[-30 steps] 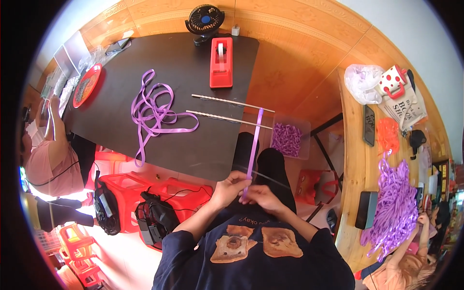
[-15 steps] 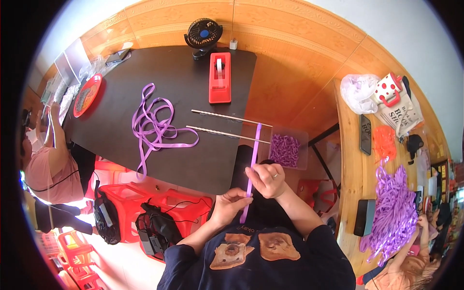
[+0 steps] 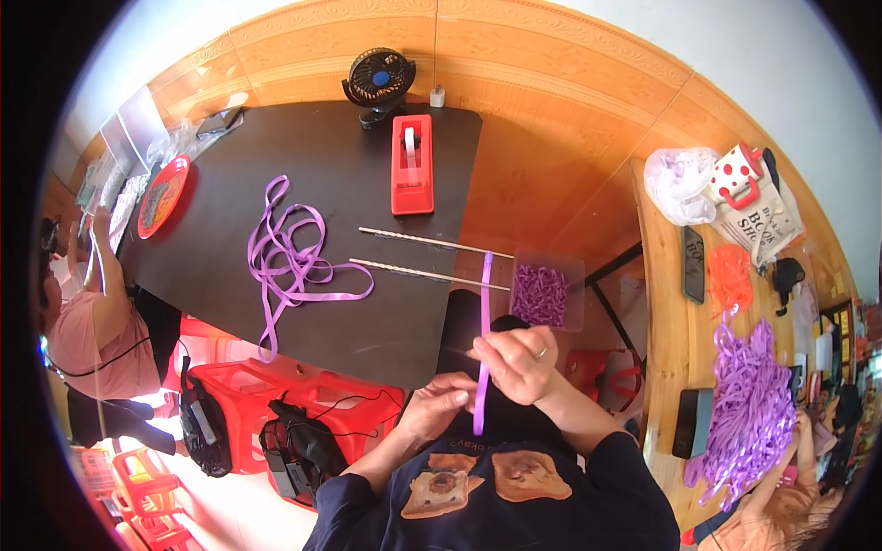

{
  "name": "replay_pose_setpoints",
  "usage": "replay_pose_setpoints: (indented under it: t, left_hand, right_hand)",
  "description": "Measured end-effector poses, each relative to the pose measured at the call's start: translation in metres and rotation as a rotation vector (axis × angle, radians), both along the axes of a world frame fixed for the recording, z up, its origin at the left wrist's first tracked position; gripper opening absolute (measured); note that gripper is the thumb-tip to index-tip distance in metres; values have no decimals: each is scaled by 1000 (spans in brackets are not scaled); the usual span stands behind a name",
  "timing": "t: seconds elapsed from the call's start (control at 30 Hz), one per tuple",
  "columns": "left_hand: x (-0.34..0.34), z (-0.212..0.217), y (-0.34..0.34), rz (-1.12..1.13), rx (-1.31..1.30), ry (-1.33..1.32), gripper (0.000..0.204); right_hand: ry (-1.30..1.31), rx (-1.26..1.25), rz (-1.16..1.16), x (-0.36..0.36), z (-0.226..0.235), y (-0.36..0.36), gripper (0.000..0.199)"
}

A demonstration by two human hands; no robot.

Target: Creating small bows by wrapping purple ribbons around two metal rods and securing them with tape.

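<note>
Both my hands hold a straight strip of purple ribbon (image 3: 484, 303) upright in front of my chest. My right hand (image 3: 519, 363) pinches it near the middle and my left hand (image 3: 439, 404) grips it lower down. The strip's top end reaches a clear box (image 3: 547, 296) filled with small purple pieces at the corner of the black table (image 3: 367, 331). Two thin pale sticks (image 3: 432, 257) lie on the table just beyond, and a loose tangle of purple ribbon (image 3: 289, 262) lies to their left.
A red tape dispenser (image 3: 412, 165) and a small black fan (image 3: 377, 83) stand at the table's far side, a red plate (image 3: 163, 195) at its left. Red stools (image 3: 294, 413) stand below. Another person (image 3: 87, 312) sits left. A wooden bench (image 3: 666, 303) at right carries purple ribbon heaps (image 3: 749, 404).
My right hand has slid up the ribbon strip while my left stays below it. The view has shifted slightly, with the table nearer the frame's centre.
</note>
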State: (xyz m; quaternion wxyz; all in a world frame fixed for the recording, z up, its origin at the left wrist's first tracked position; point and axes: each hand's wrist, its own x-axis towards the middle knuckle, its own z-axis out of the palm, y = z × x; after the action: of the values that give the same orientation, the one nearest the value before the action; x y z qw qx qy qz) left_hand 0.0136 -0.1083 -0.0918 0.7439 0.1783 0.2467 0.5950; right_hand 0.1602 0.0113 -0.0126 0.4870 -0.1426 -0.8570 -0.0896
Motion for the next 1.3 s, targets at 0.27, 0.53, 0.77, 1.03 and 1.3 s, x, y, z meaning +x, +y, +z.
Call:
replay_pose_setpoints:
  t: [0.27, 0.53, 0.77, 1.03, 1.3]
  left_hand:
    - [3, -41, 27, -49, -114, 81, 27]
    - [24, -46, 78, 20, -81, 253, 28]
    - [29, -31, 123, 302, 83, 431, 29]
    - [37, 0, 162, 673, 286, 955, 35]
    - [39, -7, 158, 538, 194, 639, 19]
  right_hand:
    - [311, -796, 333, -25, 50, 107, 10]
    - [471, -1569, 366, -27, -33, 197, 12]
    - [395, -1683, 337, -40, -58, 191, 21]
    - [374, -1920, 375, -25, -134, 186, 13]
    - [983, -2278, 383, -24, -138, 82, 30]
